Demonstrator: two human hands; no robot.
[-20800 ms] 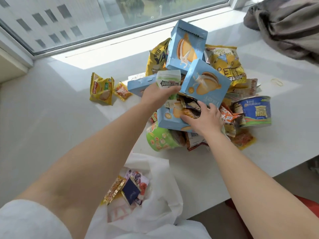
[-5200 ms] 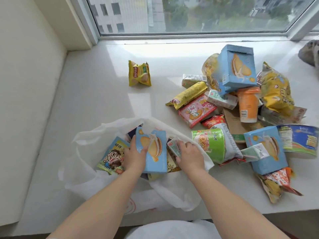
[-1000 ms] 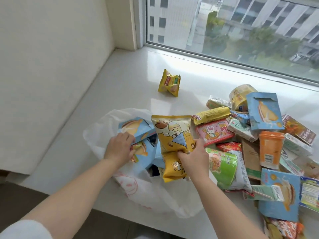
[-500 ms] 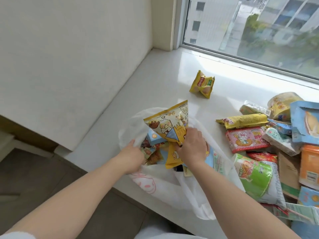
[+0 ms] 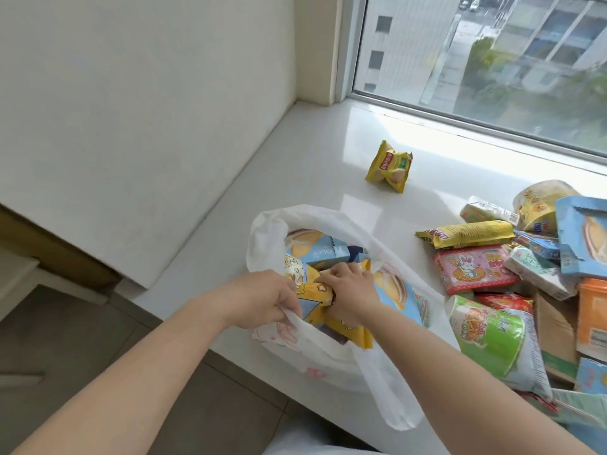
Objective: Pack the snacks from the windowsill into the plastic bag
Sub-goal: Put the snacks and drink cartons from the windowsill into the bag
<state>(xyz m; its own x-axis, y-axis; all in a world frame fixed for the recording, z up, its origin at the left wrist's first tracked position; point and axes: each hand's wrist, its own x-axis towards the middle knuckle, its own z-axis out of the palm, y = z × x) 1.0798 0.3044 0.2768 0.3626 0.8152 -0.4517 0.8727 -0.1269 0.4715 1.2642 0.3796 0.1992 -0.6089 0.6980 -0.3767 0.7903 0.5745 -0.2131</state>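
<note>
A white plastic bag [image 5: 331, 359] lies open at the front edge of the white windowsill [image 5: 295, 178]. My left hand [image 5: 262, 295] grips the bag's near rim. My right hand [image 5: 349, 290] grips a yellow snack bag with cartoon prints [image 5: 331, 323], which lies inside the plastic bag. Blue cake boxes [image 5: 320, 252] also sit inside it. To the right a pile of snacks spreads over the sill, with a pink rabbit packet [image 5: 473, 269], a yellow wafer bar [image 5: 466, 233] and a green noodle bag [image 5: 492, 336].
A small yellow packet [image 5: 391, 165] lies alone toward the window. A white wall [image 5: 131, 110] borders the sill on the left. The floor [image 5: 65, 349] drops away below the sill's front edge. An orange cup [image 5: 593, 318] and blue box [image 5: 583, 238] sit at the right.
My right hand has pushed the yellow snack bag from upright above the bag opening down into the plastic bag. My left hand still holds the rim. The view has swung left.
</note>
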